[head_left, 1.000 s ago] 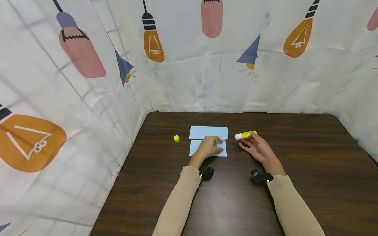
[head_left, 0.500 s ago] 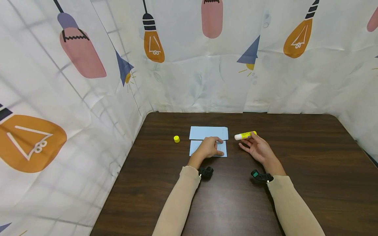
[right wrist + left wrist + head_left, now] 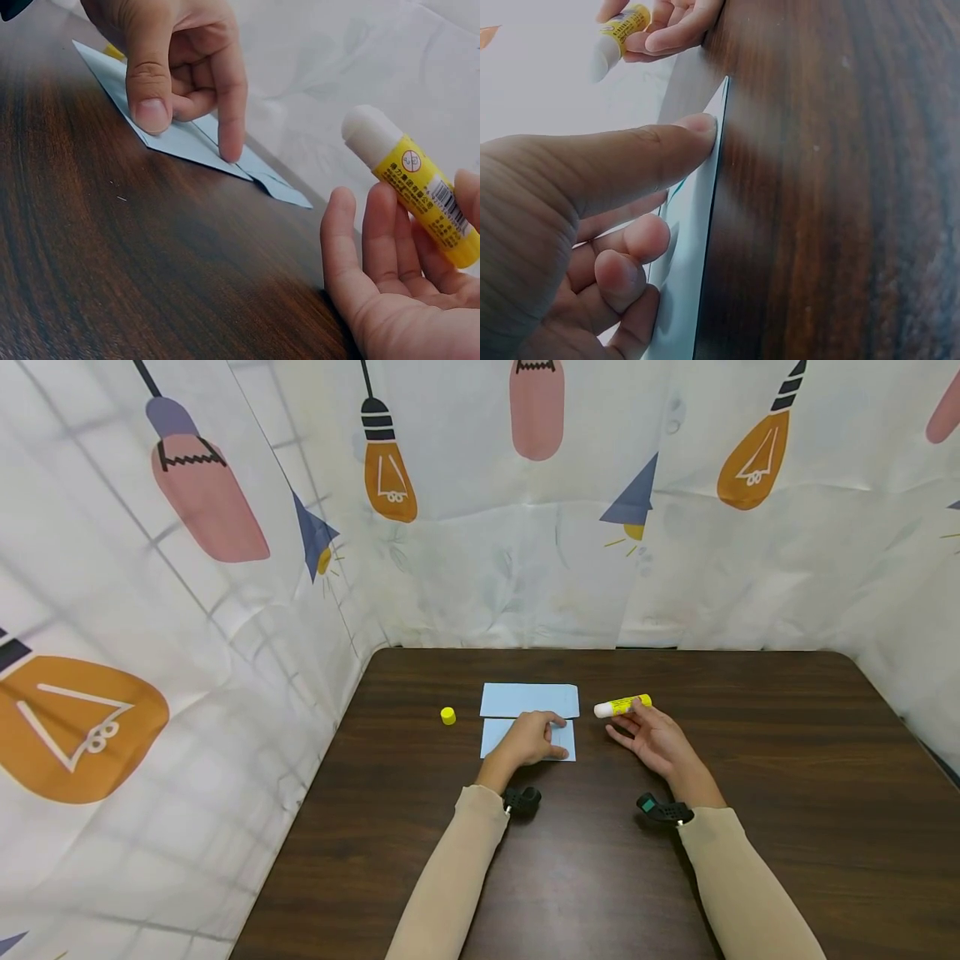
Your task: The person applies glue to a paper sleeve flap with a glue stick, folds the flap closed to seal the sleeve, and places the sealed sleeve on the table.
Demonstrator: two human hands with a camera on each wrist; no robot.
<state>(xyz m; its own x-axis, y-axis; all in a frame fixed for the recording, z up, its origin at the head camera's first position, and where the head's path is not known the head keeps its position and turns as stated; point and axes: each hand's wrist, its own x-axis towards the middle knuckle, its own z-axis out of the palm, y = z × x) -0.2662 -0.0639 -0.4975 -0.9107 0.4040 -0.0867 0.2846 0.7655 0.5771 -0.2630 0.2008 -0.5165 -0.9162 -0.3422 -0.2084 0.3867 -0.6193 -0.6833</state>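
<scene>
Light blue paper (image 3: 529,700) lies on the table in two panels, with a seam running across between them; whether they join underneath I cannot tell. My left hand (image 3: 527,739) presses on the nearer panel, its thumb and forefinger spread apart and the other fingers bent in the left wrist view. To the right of the paper, my right hand (image 3: 662,745) holds an uncapped yellow glue stick (image 3: 429,196) between thumb and fingers, above the table. The stick's white end (image 3: 369,133) points left, toward the paper. Its yellow cap (image 3: 447,716) stands left of the paper.
The dark wooden table (image 3: 600,877) has its far edge beyond the paper. A white curtain (image 3: 480,568) printed with lamps and bulbs hangs behind and to the left. Each wrist wears a black camera band (image 3: 664,808).
Both hands stay nearly still, the left on the paper and the right holding the glue stick. The whole view has shifted down very slightly.
</scene>
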